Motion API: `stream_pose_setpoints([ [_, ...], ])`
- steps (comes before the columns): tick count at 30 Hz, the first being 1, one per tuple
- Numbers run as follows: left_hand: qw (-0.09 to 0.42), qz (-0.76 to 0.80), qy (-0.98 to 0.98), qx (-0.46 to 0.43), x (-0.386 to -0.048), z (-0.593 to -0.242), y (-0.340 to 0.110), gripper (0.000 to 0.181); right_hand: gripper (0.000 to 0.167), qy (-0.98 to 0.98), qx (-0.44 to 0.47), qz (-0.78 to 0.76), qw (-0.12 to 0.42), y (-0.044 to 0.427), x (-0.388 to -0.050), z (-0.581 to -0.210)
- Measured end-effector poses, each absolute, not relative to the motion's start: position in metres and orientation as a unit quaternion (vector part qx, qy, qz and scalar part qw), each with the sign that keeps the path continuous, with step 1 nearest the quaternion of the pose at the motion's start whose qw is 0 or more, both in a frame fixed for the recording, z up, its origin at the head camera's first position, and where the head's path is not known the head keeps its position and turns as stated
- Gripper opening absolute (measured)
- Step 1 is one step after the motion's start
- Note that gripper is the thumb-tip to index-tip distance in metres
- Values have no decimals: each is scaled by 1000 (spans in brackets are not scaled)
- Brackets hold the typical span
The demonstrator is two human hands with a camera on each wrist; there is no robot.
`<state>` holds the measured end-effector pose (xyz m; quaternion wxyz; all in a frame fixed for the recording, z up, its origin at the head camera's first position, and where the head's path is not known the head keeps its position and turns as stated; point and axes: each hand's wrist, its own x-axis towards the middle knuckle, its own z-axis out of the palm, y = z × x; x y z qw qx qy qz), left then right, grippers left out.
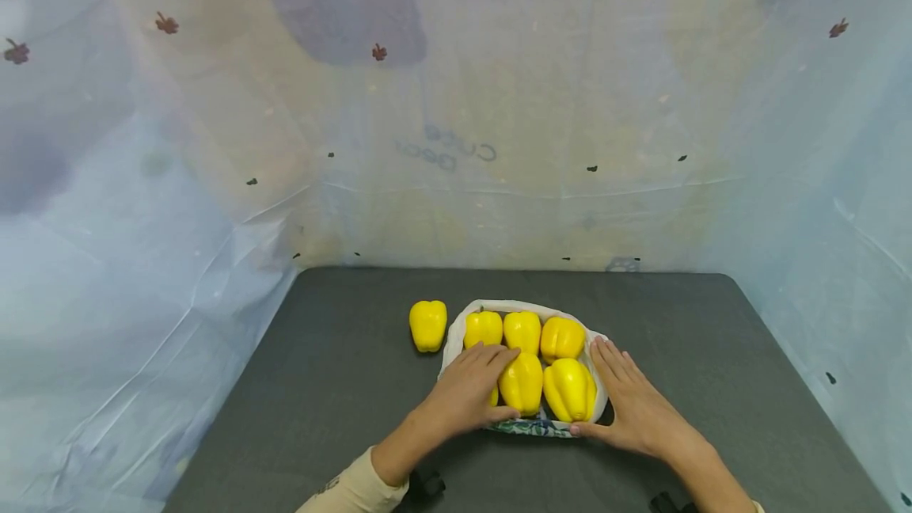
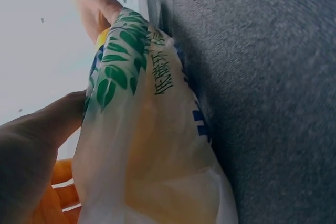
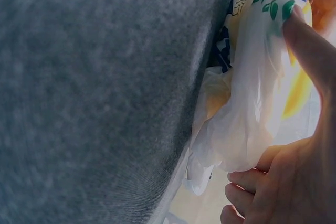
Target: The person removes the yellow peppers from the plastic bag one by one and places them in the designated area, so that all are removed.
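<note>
Two hands: a left hand [image 1: 466,390] and a right hand [image 1: 634,410] flank a leaf-printed bag [image 1: 454,339] amid the worktop [image 1: 342,355].
Left grip: spread loosely over the bag's left side, thumb by the near rim, no closed hold showing.
Right grip: fingers extended along the right side, thumb tip on the near rim, nothing clasped.
Bag contents: six yellow peppers [image 1: 570,390] showing, one mostly hidden beneath the left hand.
Loose pepper [image 1: 428,326]: outside, just beside the bag toward the worktop's far left corner, long axis seemingly toward the far edge; left hand nearer, bag separating it from the right.
</note>
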<state>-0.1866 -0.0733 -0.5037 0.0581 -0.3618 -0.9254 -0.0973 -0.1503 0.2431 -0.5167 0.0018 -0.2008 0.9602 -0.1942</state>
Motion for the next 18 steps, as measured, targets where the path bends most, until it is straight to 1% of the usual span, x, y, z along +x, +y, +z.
stream_pose_setpoints([
  [6, 50, -133, -922, -361, -187, -498, -78, 93, 134, 960, -201, -196, 4, 243, -150, -516],
  [13, 75, -166, -912, -368, -189, -490, -86, 95, 132, 958, -205, -199, -5, 244, -149, -516],
  [18, 83, -183, -910, -362, -191, -480, -92, 96, 132, 958, -206, -197, -6, 244, -149, -516],
])
